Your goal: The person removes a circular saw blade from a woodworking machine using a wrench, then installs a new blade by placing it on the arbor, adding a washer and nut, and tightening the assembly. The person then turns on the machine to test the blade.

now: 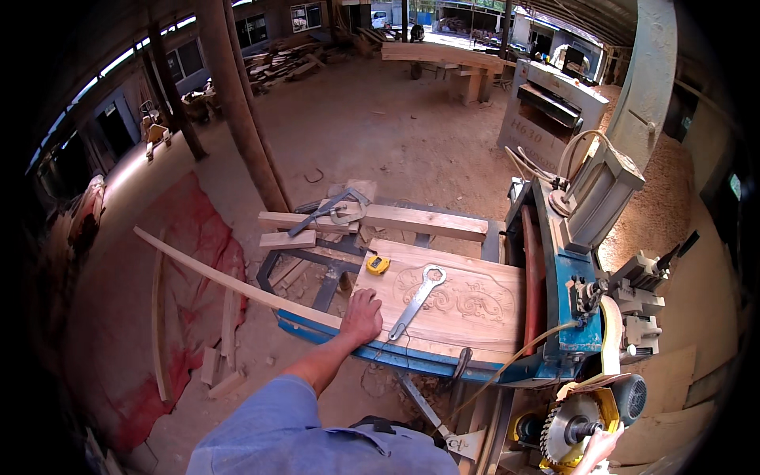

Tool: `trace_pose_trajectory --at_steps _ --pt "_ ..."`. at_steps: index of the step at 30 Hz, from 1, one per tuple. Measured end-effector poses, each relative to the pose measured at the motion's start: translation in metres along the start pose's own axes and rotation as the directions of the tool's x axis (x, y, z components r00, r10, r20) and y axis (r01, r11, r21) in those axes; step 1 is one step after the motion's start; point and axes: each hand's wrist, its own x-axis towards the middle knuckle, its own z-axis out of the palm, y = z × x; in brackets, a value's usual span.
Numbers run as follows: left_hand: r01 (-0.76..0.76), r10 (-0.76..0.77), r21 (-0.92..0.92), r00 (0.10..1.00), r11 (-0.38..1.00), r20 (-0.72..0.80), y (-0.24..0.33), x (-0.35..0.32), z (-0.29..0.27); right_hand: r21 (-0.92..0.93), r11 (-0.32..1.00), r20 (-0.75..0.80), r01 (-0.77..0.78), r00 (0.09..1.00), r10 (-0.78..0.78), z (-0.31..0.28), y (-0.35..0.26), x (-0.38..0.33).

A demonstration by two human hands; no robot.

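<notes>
My right hand (603, 446) is at the end of the shaft (584, 431), in the middle of the saw blade (557, 434). The fingers seem to touch there, but I cannot tell if they are closed on it. My left hand (363, 315) rests with bent fingers on the carved board (467, 271), at its left end; whether it clamps the edge, I cannot see. To work well at the shaft, I judge that the right fingers should keep to the hub, away from the teeth, with the power off. The blade is just left of the right hand, partly inside the yellow guard (608, 405), near the grey motor (632, 397). The wrench (413, 305) lies on the board, near the left hand and well apart from the right one. Beyond the left hand lies the tape measure (378, 264).
</notes>
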Motion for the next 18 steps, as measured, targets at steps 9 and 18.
trace_pose_trajectory --at_steps 9,18 --pt "0.006 -0.006 0.0 1.0 1.0 0.016 -0.002 0.003 0.006 0.022 0.999 0.006 -0.024 1.0 0.024 0.003 0.003 -0.007" --pt "0.018 -0.017 -0.028 0.999 0.999 0.034 0.001 0.006 0.004 0.058 0.998 0.001 -0.023 1.0 0.023 0.001 -0.009 -0.006"
